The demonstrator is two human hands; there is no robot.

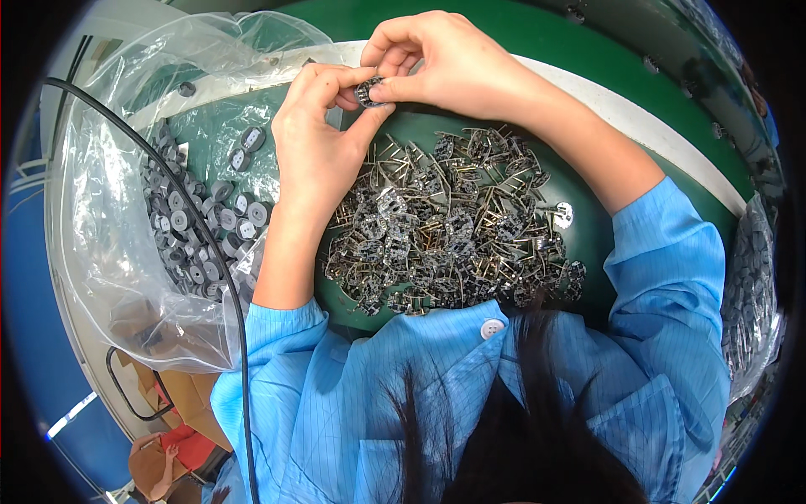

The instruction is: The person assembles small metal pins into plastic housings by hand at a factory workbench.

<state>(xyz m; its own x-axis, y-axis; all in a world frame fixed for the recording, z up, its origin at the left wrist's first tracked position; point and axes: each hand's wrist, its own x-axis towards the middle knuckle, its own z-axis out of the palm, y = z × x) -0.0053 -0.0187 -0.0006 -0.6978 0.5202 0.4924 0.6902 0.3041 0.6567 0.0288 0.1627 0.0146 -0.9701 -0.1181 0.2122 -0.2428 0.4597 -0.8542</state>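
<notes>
Blue sleeves point(369, 403) of a work smock fill the near edge of the view, with dark hair point(520, 420) hanging down over them, and both bare forearms reach away from there over a green work surface point(588, 227). On the left lies a big clear plastic bag point(117, 193), its mouth open toward the middle, holding a heap of small grey round caps point(197, 231). Just right of it, between the forearms, spreads a dense pile of little dark circuit pieces with metal prongs point(445, 231), many tangled together. A black cable point(176, 202) curves across the bag from the far left down to the near edge. At the far side of the pile the two hands meet. The left hand point(315, 139) is curled, thumb and forefinger closed in a pinch on one small round part point(369, 91), the other fingers loosely folded. The right hand point(437, 63) comes in from the far right and grips the same part from the other side with its fingertips, so the piece sits between both hands, lifted clear of the pile and just beyond its far edge. To do this fitting well, I judge the prongs should be kept straight and lined up before any pressing, with the pinch firm but light, since thin legs like these would bend easily.
</notes>
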